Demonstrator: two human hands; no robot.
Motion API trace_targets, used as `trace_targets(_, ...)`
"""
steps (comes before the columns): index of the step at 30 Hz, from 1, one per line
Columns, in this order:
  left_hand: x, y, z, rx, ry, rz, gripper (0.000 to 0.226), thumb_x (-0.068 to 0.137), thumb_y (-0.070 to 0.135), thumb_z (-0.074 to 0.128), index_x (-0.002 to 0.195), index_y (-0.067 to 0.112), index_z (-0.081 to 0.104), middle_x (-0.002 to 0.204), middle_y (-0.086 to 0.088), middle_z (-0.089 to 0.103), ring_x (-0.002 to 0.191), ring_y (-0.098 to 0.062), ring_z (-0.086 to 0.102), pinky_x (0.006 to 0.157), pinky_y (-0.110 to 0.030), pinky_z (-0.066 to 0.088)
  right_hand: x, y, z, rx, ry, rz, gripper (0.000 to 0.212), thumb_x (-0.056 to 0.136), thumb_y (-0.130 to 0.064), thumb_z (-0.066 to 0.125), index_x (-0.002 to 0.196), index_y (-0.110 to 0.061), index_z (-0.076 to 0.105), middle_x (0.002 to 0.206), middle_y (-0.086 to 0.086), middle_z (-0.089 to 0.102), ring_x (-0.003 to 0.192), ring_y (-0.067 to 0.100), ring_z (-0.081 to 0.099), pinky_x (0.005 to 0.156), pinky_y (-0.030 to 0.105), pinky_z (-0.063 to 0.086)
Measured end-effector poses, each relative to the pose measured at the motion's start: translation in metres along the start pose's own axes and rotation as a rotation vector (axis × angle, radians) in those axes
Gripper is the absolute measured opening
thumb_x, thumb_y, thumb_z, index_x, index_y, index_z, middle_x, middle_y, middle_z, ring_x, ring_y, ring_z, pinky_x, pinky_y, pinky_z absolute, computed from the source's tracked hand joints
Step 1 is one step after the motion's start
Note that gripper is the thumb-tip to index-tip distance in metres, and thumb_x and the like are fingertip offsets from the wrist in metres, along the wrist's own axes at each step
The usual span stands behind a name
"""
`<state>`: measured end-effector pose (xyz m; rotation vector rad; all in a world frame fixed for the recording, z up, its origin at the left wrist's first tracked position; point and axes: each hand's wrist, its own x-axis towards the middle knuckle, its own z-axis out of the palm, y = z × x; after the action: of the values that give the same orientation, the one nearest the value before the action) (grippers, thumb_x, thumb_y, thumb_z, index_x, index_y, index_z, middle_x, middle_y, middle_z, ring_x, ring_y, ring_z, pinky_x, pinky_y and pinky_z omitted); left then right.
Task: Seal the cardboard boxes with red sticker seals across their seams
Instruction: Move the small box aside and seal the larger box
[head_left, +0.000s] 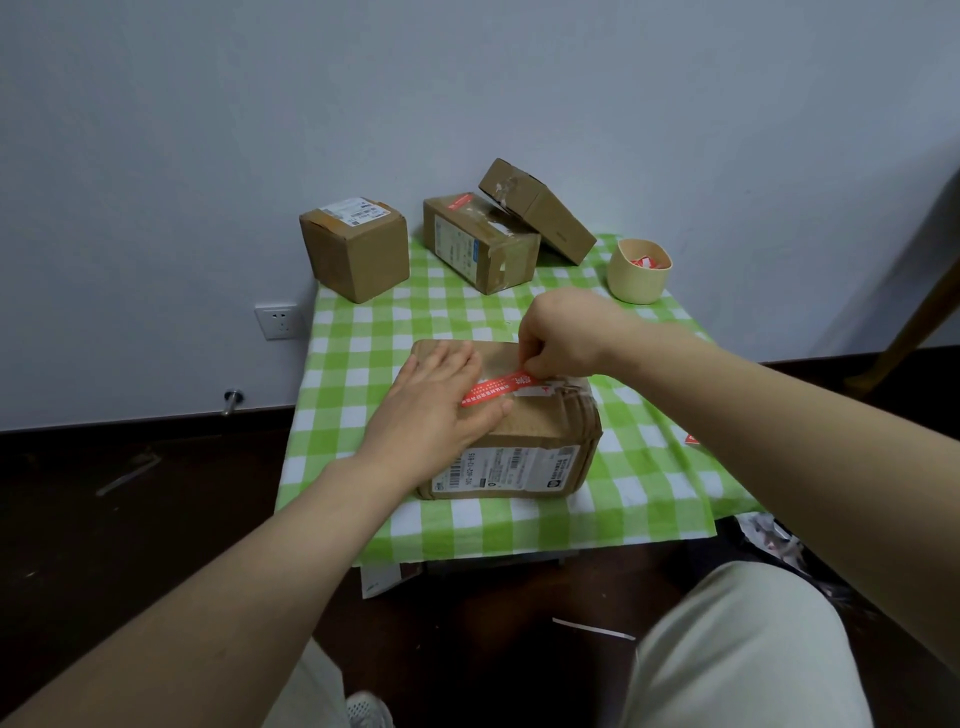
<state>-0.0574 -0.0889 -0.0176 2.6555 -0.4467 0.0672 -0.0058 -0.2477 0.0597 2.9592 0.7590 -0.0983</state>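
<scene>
A worn cardboard box (540, 441) with a white shipping label on its near side lies in the middle of the table. A long red sticker seal (496, 391) runs across its top. My left hand (436, 405) lies flat on the box top, fingers straight, thumb pressing the seal's near end. My right hand (563, 338) pinches the seal's far end with curled fingers just above the box. Three more cardboard boxes stand at the back: a cube (356, 247) at the left, a middle box (480, 241) bearing a red seal, and a third box (537, 208) leaning on it.
A green-and-white checked cloth (353, 353) covers the small table against a grey wall. A beige cup (639, 273) with red stickers inside stands at the back right. A red sticker scrap (691, 439) lies at the right edge. My knees are below the table's front edge.
</scene>
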Motion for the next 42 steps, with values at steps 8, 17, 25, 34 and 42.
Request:
trace_targets(8,0.0,0.0,0.0,0.0,-0.007,-0.001,0.077,0.086,0.063,0.033,0.149,0.021,0.018,0.158,0.006,0.008,0.145,-0.009,-0.003,0.118,-0.03,-0.006,0.007,-0.004,0.0,-0.082,-0.075,0.011,0.021,0.083,-0.029,0.062,0.094,-0.013,0.069,0.087,0.004,0.062,0.078,0.021,0.052,0.049,0.023,0.032)
trace_targets(17,0.0,0.0,-0.002,-0.001,-0.015,-0.001,0.081,0.084,0.065,0.034,0.149,0.02,0.016,0.158,0.006,0.006,0.145,-0.009,-0.004,0.116,-0.028,-0.009,0.01,0.006,-0.005,0.12,-0.214,0.033,0.015,0.087,-0.023,0.059,0.09,-0.011,0.066,0.082,0.002,0.064,0.068,0.014,0.054,0.051,0.021,0.035)
trace_targets(25,0.0,0.001,-0.001,-0.008,-0.008,-0.001,0.078,0.086,0.062,0.037,0.149,0.02,0.018,0.158,0.006,0.008,0.145,-0.009,-0.002,0.117,-0.029,-0.007,0.011,0.013,-0.012,0.413,-0.276,0.092,0.01,0.09,-0.018,0.057,0.086,-0.013,0.064,0.07,-0.001,0.067,0.062,0.01,0.063,0.066,0.022,0.05)
trace_targets(34,0.0,0.001,-0.001,-0.02,-0.003,-0.003,0.077,0.086,0.062,0.038,0.148,0.021,0.019,0.158,0.007,0.009,0.145,-0.009,-0.001,0.118,-0.03,-0.006,0.001,0.017,0.0,0.782,-0.187,0.214,0.014,0.085,-0.007,0.064,0.094,0.003,0.066,0.073,0.012,0.068,0.057,0.018,0.064,0.052,0.022,0.056)
trace_targets(42,-0.001,0.001,-0.001,-0.057,0.002,-0.004,0.078,0.085,0.061,0.04,0.148,0.021,0.021,0.158,0.006,0.01,0.145,-0.009,-0.001,0.118,-0.032,-0.005,-0.004,0.017,0.005,0.775,-0.157,0.201,0.012,0.076,-0.014,0.077,0.079,-0.007,0.066,0.07,0.006,0.061,0.053,0.012,0.054,0.05,0.019,0.049)
